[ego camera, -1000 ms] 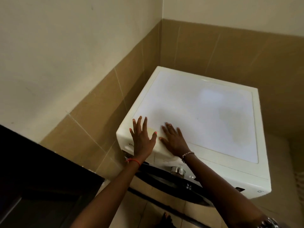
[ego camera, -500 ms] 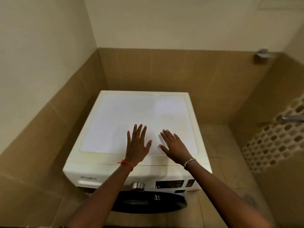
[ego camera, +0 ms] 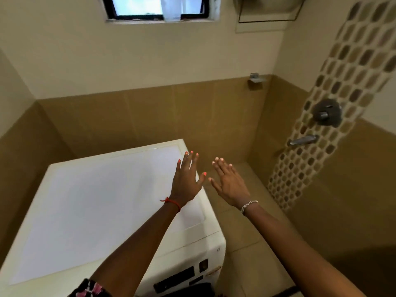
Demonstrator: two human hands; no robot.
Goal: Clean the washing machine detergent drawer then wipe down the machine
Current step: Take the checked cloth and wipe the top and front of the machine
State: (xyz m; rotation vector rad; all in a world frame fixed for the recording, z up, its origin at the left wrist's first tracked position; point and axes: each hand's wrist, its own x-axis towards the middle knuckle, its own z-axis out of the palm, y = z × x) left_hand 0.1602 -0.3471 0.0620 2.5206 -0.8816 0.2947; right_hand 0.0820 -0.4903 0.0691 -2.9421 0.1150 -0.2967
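White front-loading washing machine: lower left of view, its back and left sides near the brown-tiled walls. The flat white top fills most of what shows. Only the right end of the front panel is in view, with a dark rectangular display.

Left hand: palm down, fingers straight and spread, thumb out to the side, holding nothing. It is over the top's back right area. Cannot tell whether the palm touches the surface. Thin red string bracelet on the wrist; patterned dark-and-pink sleeve at the bottom edge.

Right hand: also flat, fingers straight and slightly apart, holding nothing. It is past the machine's right edge, above the beige floor tiles, just beside the left hand but not touching it. Silver chain bracelet on the wrist.

Versus 0.5 s ago: both hands were then over the front middle of the top. The view has since swung up and right, so the machine sits lower and further left, and the right hand is now off the machine.

Surroundings: dark-framed window high on the back wall; round metal shower valve and metal spout on a mosaic tile strip at right.
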